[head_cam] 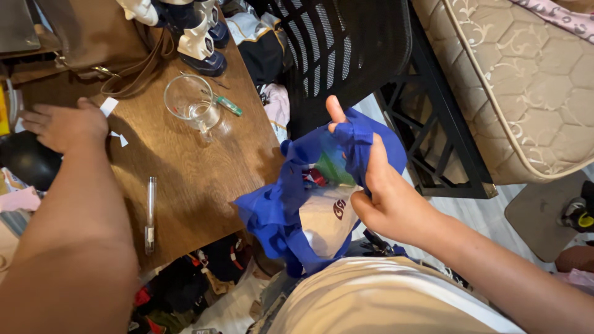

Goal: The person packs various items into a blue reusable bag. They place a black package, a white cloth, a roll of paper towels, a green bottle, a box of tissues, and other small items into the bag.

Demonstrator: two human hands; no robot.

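- One blue bag (281, 207) hangs just off the near right corner of the table (185, 167), above the person's lap.
- The right hand (377, 192) is closed on the bag's top edge. The thumb sticks up and blue cloth wraps over the fingers.
- The bag's mouth is open and faces up at the camera. Its long side runs from the lap up toward the black chair (340, 49).
- Inside the bag are a white packet (325, 219), something green and something red. They are partly hidden, so I cannot tell what they are.
- One pen (150, 213) lies near the table's near edge. It points from near to far.
- The left hand (65, 125) lies flat and open at the table's left edge, holding nothing. Two small bits of white paper (109, 106) are just beside it.
- One clear glass mug (190, 102) stands in the middle of the table, with a small green-tipped tube (228, 105) just beside it.
- One brown handbag (99, 37) sits at the far edge, cut off at the top.
- Toy robot feet (201, 46) stand by it, also cut off.
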